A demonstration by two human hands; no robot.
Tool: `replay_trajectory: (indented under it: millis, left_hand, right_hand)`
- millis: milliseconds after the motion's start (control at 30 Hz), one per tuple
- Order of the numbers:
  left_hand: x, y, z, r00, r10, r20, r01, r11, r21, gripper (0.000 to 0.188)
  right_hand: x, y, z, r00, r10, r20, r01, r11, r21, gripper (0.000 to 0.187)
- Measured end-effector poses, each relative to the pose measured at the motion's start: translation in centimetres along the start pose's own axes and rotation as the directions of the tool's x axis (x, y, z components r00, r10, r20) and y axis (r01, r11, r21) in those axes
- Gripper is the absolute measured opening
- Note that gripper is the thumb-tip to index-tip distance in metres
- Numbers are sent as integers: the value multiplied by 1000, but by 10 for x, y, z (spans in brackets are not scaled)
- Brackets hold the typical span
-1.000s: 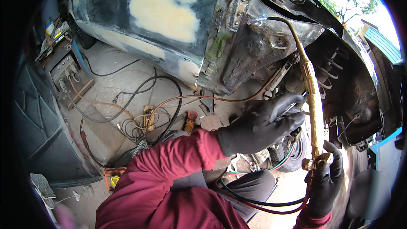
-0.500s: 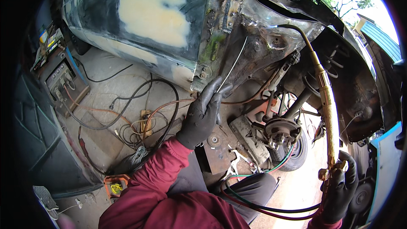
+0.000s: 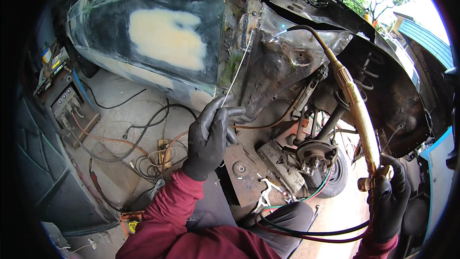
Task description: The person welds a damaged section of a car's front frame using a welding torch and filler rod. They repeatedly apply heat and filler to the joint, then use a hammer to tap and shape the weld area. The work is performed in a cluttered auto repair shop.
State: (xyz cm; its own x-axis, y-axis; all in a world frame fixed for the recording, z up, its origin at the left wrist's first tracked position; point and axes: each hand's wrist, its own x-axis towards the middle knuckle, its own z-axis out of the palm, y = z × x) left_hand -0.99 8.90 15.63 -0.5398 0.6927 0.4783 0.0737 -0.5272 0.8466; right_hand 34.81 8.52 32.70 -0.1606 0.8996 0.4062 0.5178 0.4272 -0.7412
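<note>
My left hand [image 3: 205, 141], in a black glove, pinches a thin, pale metal filler rod [image 3: 238, 69]. The rod slants up toward the car body's riveted edge. In my right hand [image 3: 390, 206], also gloved, is a brass gas torch [image 3: 357, 108], held near its valve knobs. Its dark, bent tip reaches left, and a small bluish flame [image 3: 281, 33] shows against the bare metal inner panel [image 3: 280, 67]. Rod end and flame are apart. Red and green hoses [image 3: 306, 236] loop from the torch's lower end across my lap.
A dark car door [image 3: 167, 38] with a cream filler patch is at upper left. Below the wheel arch sits a rusty brake hub [image 3: 316, 153], with a tyre [image 3: 333, 177] behind it. A welding machine [image 3: 72, 110] stands left, its cables [image 3: 143, 134] coiled on the floor.
The view has shifted slightly. The torch tip has moved left along the metal panel. My left hand and the rod have moved left, and the rod's end is farther up.
</note>
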Motion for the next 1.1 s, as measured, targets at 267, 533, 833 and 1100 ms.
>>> replay_trajectory:
  millis: [267,533,833,1100]
  left_hand:
    - [32,14,-10,992,124,-36,-122,990,67,47]
    - [57,16,-8,984,177,-22,-174,980,95,46]
    - [65,9,-2,985,171,-29,-169,984,59,43]
    - [68,6,-4,984,175,-16,-173,980,94,43]
  right_hand:
    - [29,-23,22,980,-198,32,200,978,-55,35]
    - [51,-43,35,964,-265,38,267,959,-97,34]
    - [71,-57,49,923,-374,90,385,901,-199,33]
    - [80,-56,57,914,-396,93,407,893,-192,31]
